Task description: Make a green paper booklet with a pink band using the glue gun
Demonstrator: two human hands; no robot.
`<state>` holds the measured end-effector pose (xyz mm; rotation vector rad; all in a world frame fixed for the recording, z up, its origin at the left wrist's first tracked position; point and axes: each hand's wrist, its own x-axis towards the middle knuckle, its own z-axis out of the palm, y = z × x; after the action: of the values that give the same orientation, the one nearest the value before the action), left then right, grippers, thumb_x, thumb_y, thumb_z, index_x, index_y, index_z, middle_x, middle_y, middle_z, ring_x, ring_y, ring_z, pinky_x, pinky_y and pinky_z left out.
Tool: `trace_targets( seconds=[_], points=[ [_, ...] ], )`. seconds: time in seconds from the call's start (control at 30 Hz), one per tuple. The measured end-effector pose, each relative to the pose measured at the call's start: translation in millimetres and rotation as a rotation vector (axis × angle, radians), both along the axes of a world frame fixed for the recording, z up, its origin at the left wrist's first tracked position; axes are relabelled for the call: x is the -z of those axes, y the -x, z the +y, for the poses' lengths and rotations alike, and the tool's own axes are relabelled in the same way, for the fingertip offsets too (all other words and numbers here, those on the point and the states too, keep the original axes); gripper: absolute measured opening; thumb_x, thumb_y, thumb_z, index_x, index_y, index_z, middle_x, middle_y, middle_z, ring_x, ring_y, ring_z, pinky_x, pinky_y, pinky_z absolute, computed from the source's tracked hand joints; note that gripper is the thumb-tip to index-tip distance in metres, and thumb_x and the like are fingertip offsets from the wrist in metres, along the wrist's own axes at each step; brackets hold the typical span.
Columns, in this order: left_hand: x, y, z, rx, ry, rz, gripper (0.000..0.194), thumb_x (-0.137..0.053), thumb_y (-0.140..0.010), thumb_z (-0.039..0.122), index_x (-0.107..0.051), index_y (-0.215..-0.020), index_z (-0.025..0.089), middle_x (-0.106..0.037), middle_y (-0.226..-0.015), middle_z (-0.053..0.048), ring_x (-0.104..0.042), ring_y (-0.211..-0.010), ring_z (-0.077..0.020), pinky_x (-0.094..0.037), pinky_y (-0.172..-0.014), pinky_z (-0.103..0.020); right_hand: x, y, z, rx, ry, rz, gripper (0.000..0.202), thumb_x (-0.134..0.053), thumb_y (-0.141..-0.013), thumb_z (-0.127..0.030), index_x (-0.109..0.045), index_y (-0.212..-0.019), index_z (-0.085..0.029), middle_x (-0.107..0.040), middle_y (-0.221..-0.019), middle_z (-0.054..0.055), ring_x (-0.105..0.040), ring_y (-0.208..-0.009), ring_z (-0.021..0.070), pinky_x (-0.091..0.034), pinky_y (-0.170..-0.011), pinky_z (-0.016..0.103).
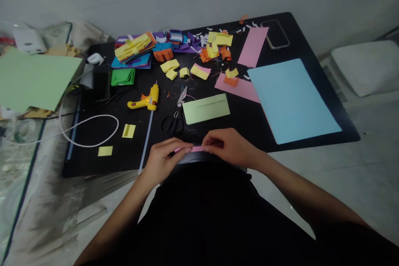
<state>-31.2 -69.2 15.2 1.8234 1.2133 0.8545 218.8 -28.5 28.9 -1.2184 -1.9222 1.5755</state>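
A narrow pink paper strip (197,149) lies across the near edge of the black table, pinched at both ends. My left hand (165,156) is closed on its left end, thumb on top. At the right end my right hand (224,144) grips it between thumb and fingertips, the other fingers curled. Just beyond my hands is a folded light green paper (206,109). Scissors with black handles (171,122) rest left of that paper, blades pointing away. Whether the strip is folded or single-layered I cannot tell.
A yellow glue gun (146,99) lies left, with a white cable (90,145) looping nearby. Blue paper sheets (294,99) cover the right side. Pink sheets (254,45), coloured paper scraps (215,48) and a phone (275,34) are at the back. Green folded papers (123,77) sit left.
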Motion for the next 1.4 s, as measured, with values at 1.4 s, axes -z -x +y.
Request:
trace_targets(
  seconds=[1.4],
  points=[
    [-6.1,11,12,0.205,0.392,0.164,0.017,-0.068,-0.097,0.035,-0.079,-0.095,0.022,-0.073,-0.074,0.001,-0.066,-0.067,-0.0133,-0.048,-0.062,-0.023,0.8,-22,10,-0.277,0.094,-0.203,0.013,-0.068,-0.092,-0.014,-0.081,-0.09,-0.019,-0.079,-0.077,0.001,-0.074,-0.069,0.0153,-0.051,-0.066,0.026]
  ],
)
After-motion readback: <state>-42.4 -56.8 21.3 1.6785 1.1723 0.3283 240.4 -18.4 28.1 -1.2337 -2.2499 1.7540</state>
